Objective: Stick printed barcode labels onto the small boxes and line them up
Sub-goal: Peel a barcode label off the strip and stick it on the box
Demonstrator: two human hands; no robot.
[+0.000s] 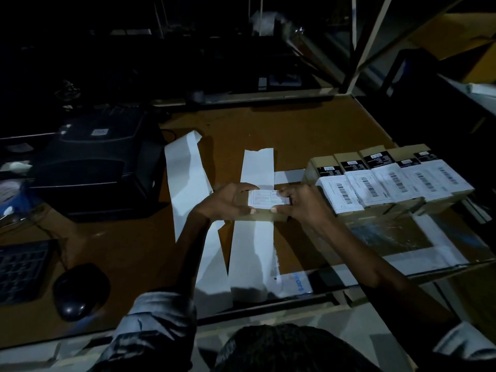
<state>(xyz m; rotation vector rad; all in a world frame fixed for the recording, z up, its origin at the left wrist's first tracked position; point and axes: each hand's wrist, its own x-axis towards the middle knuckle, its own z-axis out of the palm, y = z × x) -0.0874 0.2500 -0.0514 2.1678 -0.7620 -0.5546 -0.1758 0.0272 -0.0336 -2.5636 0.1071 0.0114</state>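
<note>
dark hair (284, 347) fills the bottom edge, nearest the lens, with a rolled grey sleeve (150, 326) to its left. both forearms reach forward over the brown table (295, 130).

left hand (228, 201): fingers curled round the left end of a small box (265, 210), thumb at the near edge, fingers over the far edge. right hand (303, 204): curled round the right end of the same box, thumb at the near edge, fingers lying over a white printed label (264, 200) on its top face. whether the label is fully stuck down cannot be told. the box is held between both hands, over the paper strips; whether it touches them cannot be told.

beneath and behind the hands: a long white backing strip (255, 245) runs toward the table's near edge. just left of the left hand, a second white strip (188, 181) lies at a slant.

right of the right hand, just beside it: a row of labelled boxes (389, 181), five visible, side by side and touching, each with a white barcode label on top. they rest on a plastic-wrapped flat package (402, 237).

well left of the left hand: a black label printer (96, 162). nearer and left of the left forearm: a black mouse (80, 291) and part of a keyboard (21, 269).

lighting is poor; the far background cannot be made out.
</note>
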